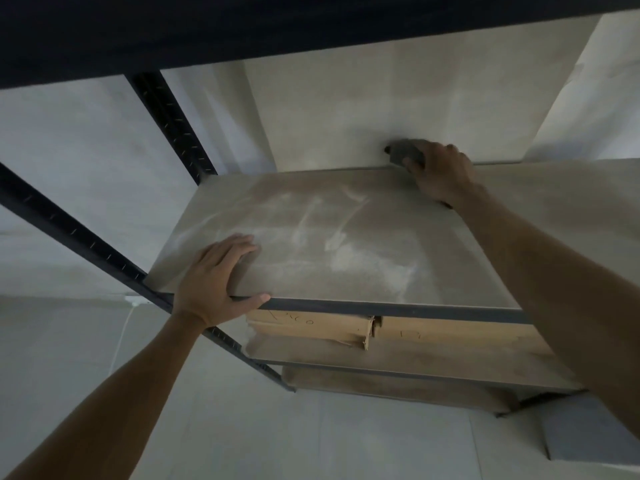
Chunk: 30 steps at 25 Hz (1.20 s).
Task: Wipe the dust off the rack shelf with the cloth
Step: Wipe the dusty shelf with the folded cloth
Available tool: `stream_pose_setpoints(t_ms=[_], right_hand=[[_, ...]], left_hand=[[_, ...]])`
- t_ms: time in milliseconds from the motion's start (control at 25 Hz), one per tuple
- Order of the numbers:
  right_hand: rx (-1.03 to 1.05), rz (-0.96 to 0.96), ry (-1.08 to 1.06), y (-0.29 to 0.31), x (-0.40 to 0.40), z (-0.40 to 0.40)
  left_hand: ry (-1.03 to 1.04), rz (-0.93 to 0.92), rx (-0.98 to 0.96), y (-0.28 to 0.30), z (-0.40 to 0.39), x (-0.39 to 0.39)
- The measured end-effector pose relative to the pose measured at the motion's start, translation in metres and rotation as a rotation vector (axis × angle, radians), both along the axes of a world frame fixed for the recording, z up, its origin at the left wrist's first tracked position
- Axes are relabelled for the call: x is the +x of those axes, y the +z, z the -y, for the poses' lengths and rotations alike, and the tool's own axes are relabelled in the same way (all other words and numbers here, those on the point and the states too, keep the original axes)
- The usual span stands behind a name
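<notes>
Shelf (pixel 346 244) of the rack is seen from above, a pale board streaked with lighter smears of dust, edged at the front by a dark metal rail (pixel 398 310). The cloth (pixel 403 152), a small dark grey wad, is pressed against the shelf's far edge, toward its right side, where the board meets the pale wall behind. The right hand (pixel 440 171) is laid over the cloth with the arm stretched fully forward across the shelf's right portion; the fingers are curled down around the wad, so the grip is closed on the cloth. The left hand (pixel 214 278) is placed at the shelf's near-left corner, palm down and flat, fingers spread across the board and the thumb hooked over the front rail; its grip is open and nothing is held in it. The left forearm is angled up from below the shelf's front-left. A dark perforated upright (pixel 173 126) is seen at the shelf's far-left corner, and another slanted post (pixel 69 233) runs to the near-left corner. Beneath the shelf, just under the front rail, cardboard boxes (pixel 311 327) are stored; faint handwritten marks are visible on the left box, too unclear to be read.
</notes>
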State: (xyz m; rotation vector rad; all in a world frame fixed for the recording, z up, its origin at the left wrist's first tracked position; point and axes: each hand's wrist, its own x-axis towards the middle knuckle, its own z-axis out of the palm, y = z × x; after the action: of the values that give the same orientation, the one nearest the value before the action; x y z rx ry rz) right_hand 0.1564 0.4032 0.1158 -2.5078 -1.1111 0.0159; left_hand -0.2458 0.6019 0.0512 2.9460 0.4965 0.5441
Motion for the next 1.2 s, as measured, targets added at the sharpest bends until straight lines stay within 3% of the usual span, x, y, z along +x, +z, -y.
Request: stream_pose_setpoints(t_ms=[200,520,640,760,840,1040,1200], right_hand=[[-0.091,0.043,0.126,-0.043,-0.036,0.001],[-0.091,0.005,0.432,-0.023,-0.157,0.054],[-0.029,0.075,0.323,-0.018,-0.134,0.050],[-0.062,0.015,0.034,-0.015,-0.077,0.043],[-0.083,-0.032,-0.031,-0.024,-0.064,0.043],[-0.075,0.017,0.098,-0.025,-0.126,0.051],[-0.061,-0.092,0.247,-0.019,-0.195,0.069]], left_hand=[[0.010,-0.005,-0.004,0.000,0.000,-0.001],[0.143,0.029,-0.118,0.010,0.034,-0.018],[0.281,0.073,-0.194,0.004,0.070,-0.023],[0.332,0.054,-0.177,-0.008,0.086,-0.018],[0.350,0.057,-0.158,-0.014,0.085,-0.016],[0.357,0.177,-0.082,-0.029,0.087,-0.014],[0.351,0.274,-0.056,-0.034,0.087,-0.011]])
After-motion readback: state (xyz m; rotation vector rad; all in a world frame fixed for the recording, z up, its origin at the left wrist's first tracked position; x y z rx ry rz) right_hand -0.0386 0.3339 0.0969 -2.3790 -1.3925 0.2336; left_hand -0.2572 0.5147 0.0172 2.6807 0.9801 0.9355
